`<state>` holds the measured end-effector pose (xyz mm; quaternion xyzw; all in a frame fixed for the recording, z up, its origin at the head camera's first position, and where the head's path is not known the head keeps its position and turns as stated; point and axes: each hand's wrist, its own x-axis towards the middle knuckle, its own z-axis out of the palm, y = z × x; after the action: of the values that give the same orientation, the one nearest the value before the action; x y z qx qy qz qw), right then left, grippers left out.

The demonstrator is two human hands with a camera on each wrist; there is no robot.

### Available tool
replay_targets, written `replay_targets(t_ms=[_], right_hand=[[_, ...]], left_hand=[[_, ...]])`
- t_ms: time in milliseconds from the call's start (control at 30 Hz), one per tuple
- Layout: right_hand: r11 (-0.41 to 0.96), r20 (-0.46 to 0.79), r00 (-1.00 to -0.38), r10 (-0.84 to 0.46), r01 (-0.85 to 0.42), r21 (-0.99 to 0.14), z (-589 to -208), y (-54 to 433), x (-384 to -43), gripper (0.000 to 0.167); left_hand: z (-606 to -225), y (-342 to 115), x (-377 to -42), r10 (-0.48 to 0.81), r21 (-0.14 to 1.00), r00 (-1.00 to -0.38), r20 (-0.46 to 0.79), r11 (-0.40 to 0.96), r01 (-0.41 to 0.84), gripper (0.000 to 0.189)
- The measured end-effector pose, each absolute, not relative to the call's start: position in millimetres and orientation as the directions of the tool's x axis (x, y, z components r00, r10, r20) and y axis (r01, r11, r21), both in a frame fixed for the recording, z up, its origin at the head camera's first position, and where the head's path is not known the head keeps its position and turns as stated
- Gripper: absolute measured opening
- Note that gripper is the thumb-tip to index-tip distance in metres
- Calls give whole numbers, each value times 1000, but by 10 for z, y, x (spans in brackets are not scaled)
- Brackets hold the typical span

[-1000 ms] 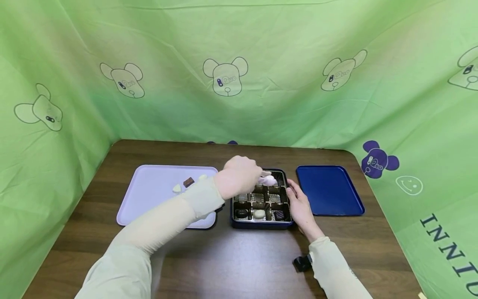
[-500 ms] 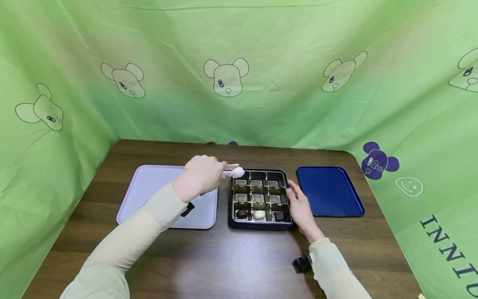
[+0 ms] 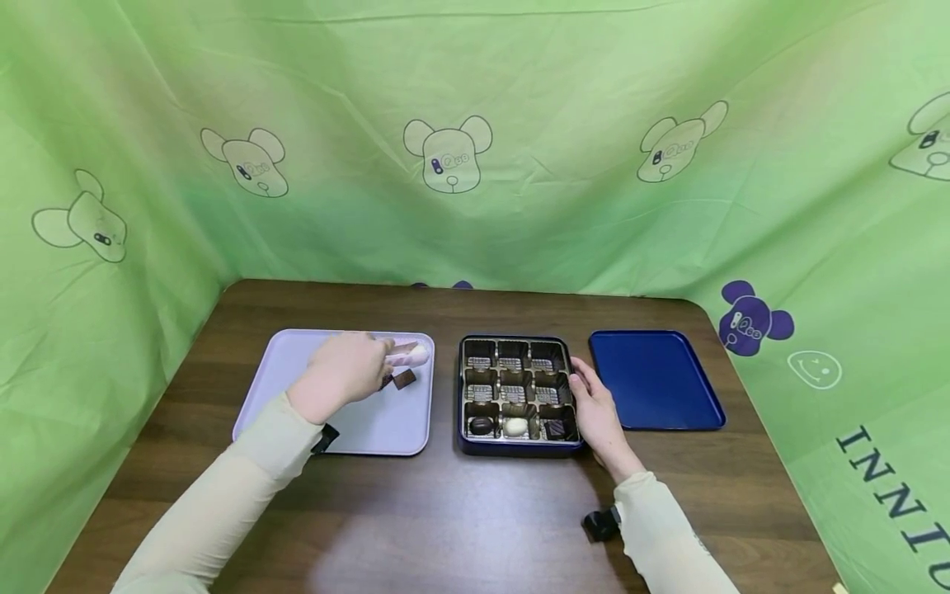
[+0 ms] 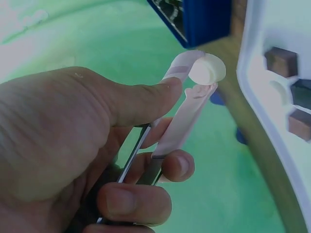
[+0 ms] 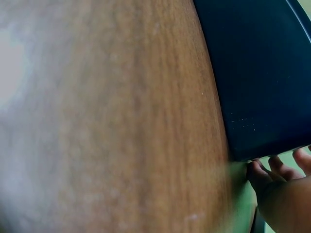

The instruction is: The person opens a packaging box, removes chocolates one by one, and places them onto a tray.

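My left hand (image 3: 343,369) is over the lilac tray (image 3: 285,363) and grips metal tongs (image 4: 179,121) with pale pink tips. Between those tips sits a round white chocolate (image 4: 208,69). Brown square chocolates (image 3: 404,379) lie on the tray below; the hand hides part of the tray. To the right stands a dark blue box (image 3: 519,450) with a divided insert. Its front row holds a dark oval chocolate (image 3: 481,425), a white chocolate (image 3: 514,426) and a dark square chocolate (image 3: 555,428). My right hand (image 3: 599,417) rests its fingers against the box's right side.
A blue lid or shallow tray (image 3: 656,379) lies right of the box. The wooden table (image 3: 460,520) ends at a green printed curtain (image 3: 460,223) behind and on both sides.
My left hand has carried the tongs, with the white chocolate in their tips, leftward from the box's back right compartment to above the tray. My right hand has stayed at the box.
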<state>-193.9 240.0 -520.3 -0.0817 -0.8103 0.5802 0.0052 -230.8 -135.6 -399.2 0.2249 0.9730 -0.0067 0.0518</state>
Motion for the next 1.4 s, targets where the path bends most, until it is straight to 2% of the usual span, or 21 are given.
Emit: replay_targets(t_ms=[267,667,1233,1400], right_hand=[[345,-77,-987,140,122,-931,-5204,2399,-1943,47],[334,-89,-987,133,129,-934,-5184,2401,-1952,48],[321,-108,-985,134,146,-936,-5191,2401,-1947,49],[329,-107,-985,137,147,-933,-5200,2402,-1941,49]], left_hand=[[-4157,-1732,-2188,384,40,-917,-106,923,382,30],[-4296,-2049,-1992,337,79,-929,-150,941,328,29],[-4370,-2098,-2002,304,66,-928,-217,953,297,21],[-4383,-2088,-2000,282,75,-925,-254,959,272,28]])
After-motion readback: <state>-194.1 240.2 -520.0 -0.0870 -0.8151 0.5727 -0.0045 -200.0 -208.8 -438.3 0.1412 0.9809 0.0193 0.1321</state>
